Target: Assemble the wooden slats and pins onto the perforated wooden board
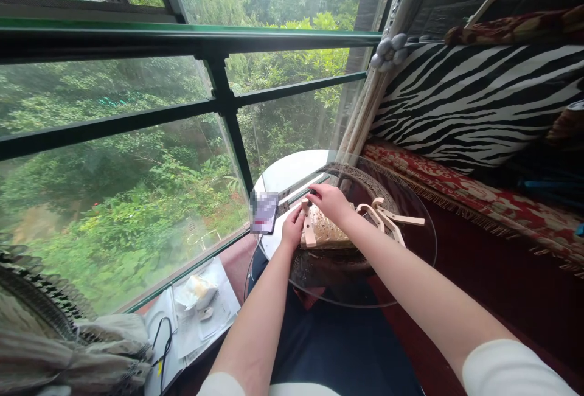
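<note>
My left hand [292, 229] is closed on a pale wooden piece [310, 238] with dark holes, which stands tilted over the glass table. My right hand [331, 202] is just above and to the right, its fingers pinched round a small dark part at the top of that wooden piece; its exact kind is too small to tell. Beneath both hands lies a tan, speckled bundle [335, 233], partly covered by my right hand and forearm. Several more pale wooden parts [406, 219], some curved and some straight, lie to the right of my right hand.
The round glass table [319, 283] has a clear overhanging edge. A phone [264, 213] with a cable stands at its left, by the window. Papers [214, 305] and a black cable [166, 347] lie on the sill at lower left. A red patterned couch [456, 195] is at right.
</note>
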The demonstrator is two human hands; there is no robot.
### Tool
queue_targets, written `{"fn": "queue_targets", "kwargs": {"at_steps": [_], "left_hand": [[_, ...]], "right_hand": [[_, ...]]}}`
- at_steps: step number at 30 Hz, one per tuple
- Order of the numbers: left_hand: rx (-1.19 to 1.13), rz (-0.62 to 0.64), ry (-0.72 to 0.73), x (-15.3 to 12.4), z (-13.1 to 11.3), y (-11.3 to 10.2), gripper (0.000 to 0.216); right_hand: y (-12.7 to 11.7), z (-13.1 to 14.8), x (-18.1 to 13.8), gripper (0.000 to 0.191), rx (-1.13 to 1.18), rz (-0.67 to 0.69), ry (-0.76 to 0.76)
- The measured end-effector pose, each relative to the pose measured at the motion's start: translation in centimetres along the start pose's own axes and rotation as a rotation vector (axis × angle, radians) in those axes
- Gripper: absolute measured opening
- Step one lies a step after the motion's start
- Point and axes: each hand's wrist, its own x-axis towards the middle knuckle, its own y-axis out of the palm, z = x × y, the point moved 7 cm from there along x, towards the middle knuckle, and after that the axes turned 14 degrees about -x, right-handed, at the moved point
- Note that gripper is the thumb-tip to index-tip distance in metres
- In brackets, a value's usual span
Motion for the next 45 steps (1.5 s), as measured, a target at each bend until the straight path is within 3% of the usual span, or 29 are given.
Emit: {"fn": "queue_targets", "kwargs": {"at_steps": [3, 6, 9, 12, 17, 23, 27, 31, 36, 45], "left_hand": [[-0.002, -0.011, -0.026, 0.0, 0.3, -0.1, 0.042], [-0.005, -0.015, -0.023, 0.0, 0.2, 0.0, 0.044], [-0.018, -0.024, -0.031, -0.1, 0.2, 0.0, 0.045], [-0.037, -0.028, -0.049, -0.2, 0.2, 0.0, 0.046], [-0.046, -0.01, -0.067, 0.0, 0.2, 0.1, 0.041], [-0.002, -0.024, -0.063, 0.2, 0.1, 0.1, 0.039], [-0.002, -0.024, -0.058, 0.1, 0.1, 0.1, 0.04], [0.012, -0.015, -0.04, -0.1, 0.2, 0.1, 0.041], [0.032, -0.013, -0.047, 0.0, 0.6, -0.1, 0.04], [0.011, -0.015, -0.067, 0.0, 0.8, -0.2, 0.043]], "right_hand": [[0.1, -0.2, 0.0, 0.032, 0.059, 0.029, 0.024], [-1.2, -1.3, -0.1, 0.029, 0.217, -0.065, 0.07], [-2.9, -4.2, -0.3, 0.032, 0.461, -0.209, 0.262], [-2.7, -7.2, -0.9, 0.035, 0.554, -0.149, 0.488], [-0.4, -9.1, -2.8, 0.025, 0.166, 0.19, 0.531], [2.0, -10.5, -6.2, 0.035, -0.102, 0.315, 0.584], [1.8, -11.0, -8.3, 0.035, -0.097, 0.235, 0.59], [-0.1, -13.0, -12.0, 0.035, -0.118, 0.13, 0.762], [0.5, -15.3, -16.1, 0.038, -0.177, 0.291, 0.907], [4.0, -16.0, -14.2, 0.037, -0.182, 0.335, 0.838]]}}
